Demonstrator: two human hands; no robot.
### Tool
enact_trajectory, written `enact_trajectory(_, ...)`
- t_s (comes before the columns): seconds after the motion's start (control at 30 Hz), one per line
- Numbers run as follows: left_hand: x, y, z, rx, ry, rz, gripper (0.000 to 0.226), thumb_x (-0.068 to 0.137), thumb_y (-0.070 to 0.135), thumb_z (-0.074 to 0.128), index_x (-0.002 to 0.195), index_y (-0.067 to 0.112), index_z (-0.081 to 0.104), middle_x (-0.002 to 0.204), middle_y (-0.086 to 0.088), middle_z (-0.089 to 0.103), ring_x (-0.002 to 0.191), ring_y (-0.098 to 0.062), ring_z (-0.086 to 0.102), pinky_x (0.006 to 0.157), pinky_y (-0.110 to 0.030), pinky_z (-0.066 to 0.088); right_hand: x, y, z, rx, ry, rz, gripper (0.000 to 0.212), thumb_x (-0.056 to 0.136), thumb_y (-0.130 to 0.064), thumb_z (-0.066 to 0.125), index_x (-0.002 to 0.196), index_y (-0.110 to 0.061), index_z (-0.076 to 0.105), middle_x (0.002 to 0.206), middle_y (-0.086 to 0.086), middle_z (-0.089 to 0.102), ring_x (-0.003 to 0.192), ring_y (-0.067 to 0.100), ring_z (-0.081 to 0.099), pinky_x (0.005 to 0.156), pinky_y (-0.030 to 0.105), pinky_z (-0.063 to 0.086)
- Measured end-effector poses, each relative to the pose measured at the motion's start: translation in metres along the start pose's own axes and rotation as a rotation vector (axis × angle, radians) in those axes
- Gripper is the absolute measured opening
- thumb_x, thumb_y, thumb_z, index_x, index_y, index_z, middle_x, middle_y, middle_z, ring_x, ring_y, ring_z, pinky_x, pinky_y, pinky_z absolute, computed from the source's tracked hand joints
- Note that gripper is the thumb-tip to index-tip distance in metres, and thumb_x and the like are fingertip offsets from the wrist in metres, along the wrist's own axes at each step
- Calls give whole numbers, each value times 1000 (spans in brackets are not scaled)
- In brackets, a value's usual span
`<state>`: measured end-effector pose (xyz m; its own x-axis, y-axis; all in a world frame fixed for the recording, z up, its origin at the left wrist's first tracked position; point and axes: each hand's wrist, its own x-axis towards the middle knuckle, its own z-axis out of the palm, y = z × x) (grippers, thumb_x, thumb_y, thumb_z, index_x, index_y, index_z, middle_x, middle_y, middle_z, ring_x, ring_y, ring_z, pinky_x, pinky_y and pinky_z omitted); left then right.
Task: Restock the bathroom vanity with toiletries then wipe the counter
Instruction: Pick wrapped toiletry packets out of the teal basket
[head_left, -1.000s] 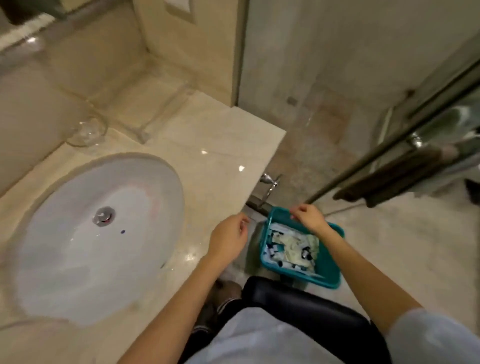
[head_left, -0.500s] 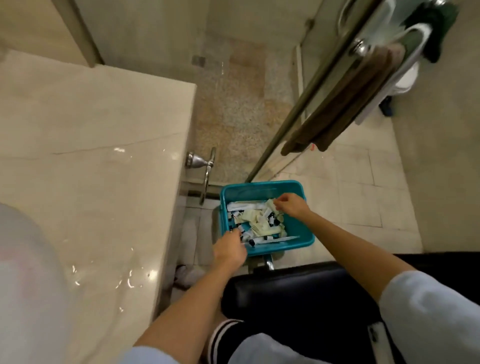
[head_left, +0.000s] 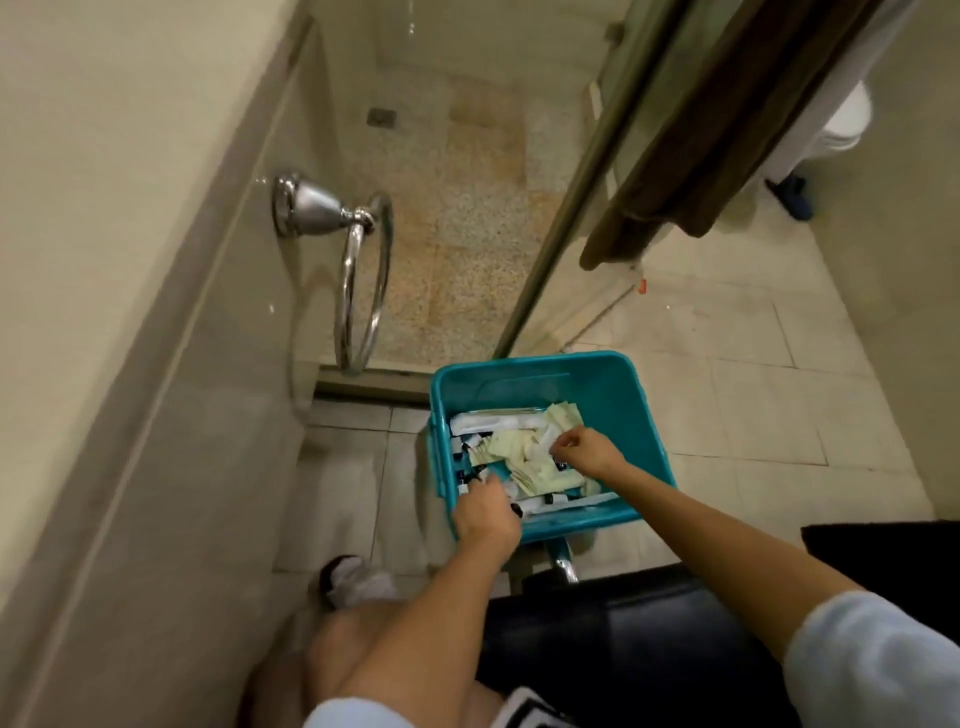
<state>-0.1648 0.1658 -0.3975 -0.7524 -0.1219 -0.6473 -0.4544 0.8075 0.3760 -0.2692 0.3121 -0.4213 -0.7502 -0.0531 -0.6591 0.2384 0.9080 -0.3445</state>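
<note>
A teal plastic bin (head_left: 597, 382) stood on the pale tiled floor (head_left: 753, 415), just beside the foot of a glass shower door (head_left: 587, 182). It held the toiletries: flat cream sachets (head_left: 511, 446) heaped in the middle, and small white tubes with black caps (head_left: 470, 425) along the left and near sides.

Both hands were down inside the bin. The left hand (head_left: 485, 512) was at the near left corner, fingers bent down among the tubes, with one black cap showing beside its knuckles. Whether the fingers had closed on a tube I cannot tell, since the back of the hand hid them. The right hand (head_left: 582, 449) hovered over the sachets with its fingers curled and the tips drawn together (it looked like a pinch, but blur hid whether a sachet was between them).

To the left rose the pale marble tabletop (head_left: 78, 182), and on the side panel below its edge hung a chrome towel ring (head_left: 358, 291). A dark brown towel (head_left: 701, 156) was draped over the shower door's bar. A black padded seat (head_left: 623, 649) filled the near right, under the right forearm, and a foot in a white sock (head_left: 356, 579) rested on the floor left of it. A white toilet (head_left: 847, 124) showed at the far right.
</note>
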Motion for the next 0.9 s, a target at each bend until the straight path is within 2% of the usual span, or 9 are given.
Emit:
enact_trajectory(0.13,4,2,24,-3,26,-47,37,91,20,54,127,13,46,126,-9,54,113,-26,58,90,-35,51,14,34,10,21,-28,-22,18,87,-30,61,94,-17,71,102,4,70,96,20,64,84,30,49)
enact_trajectory(0.23,12,6,38,34,6,-57,38,91,18,54,128,14,44,126,-10,53,113,-28,57,91,-37,51,23,61,19,27,-70,-5,14,86,-32,61,89,-20,68,98,4,70,93,22,64,82,32,50)
enact_trajectory(0.37,35,17,54,90,-34,-52,45,92,18,52,134,13,39,131,-12,49,116,-30,55,92,-39,49,41,88,32,76,-74,26,18,87,-34,60,95,-19,65,97,7,69,92,25,63,83,37,51)
enact_trajectory(0.47,55,27,62,104,-66,-31,48,93,21,51,138,12,37,135,-12,46,119,-29,52,92,-37,46,52,104,40,121,-61,61,21,86,-31,62,96,-13,68,95,7,70,93,23,64,81,32,50)
enact_trajectory(0.57,76,33,65,105,-77,1,44,93,22,51,135,13,40,133,-13,48,118,-29,52,92,-37,46,61,115,45,184,-49,97,12,85,-25,65,88,-13,66,93,5,67,93,21,62,81,30,47)
enact_trajectory(0.67,101,32,57,133,-74,28,40,92,20,51,131,13,44,131,-13,48,116,-30,52,89,-37,46,73,120,46,234,-24,124,8,85,-18,66,79,-16,62,89,3,63,91,19,60,82,27,44)
enact_trajectory(0.77,130,25,37,157,-36,44,36,90,16,53,125,12,50,127,-13,52,112,-30,55,84,-35,47,90,118,49,235,-18,147,21,84,-17,64,64,-23,60,87,4,67,91,22,63,82,30,47)
enact_trajectory(0.9,172,13,6,178,12,63,36,89,14,55,125,14,51,127,-12,51,112,-31,55,87,-36,47,120,108,57,336,-48,188,10,87,-19,63,77,-16,64,90,7,69,90,25,65,84,37,52)
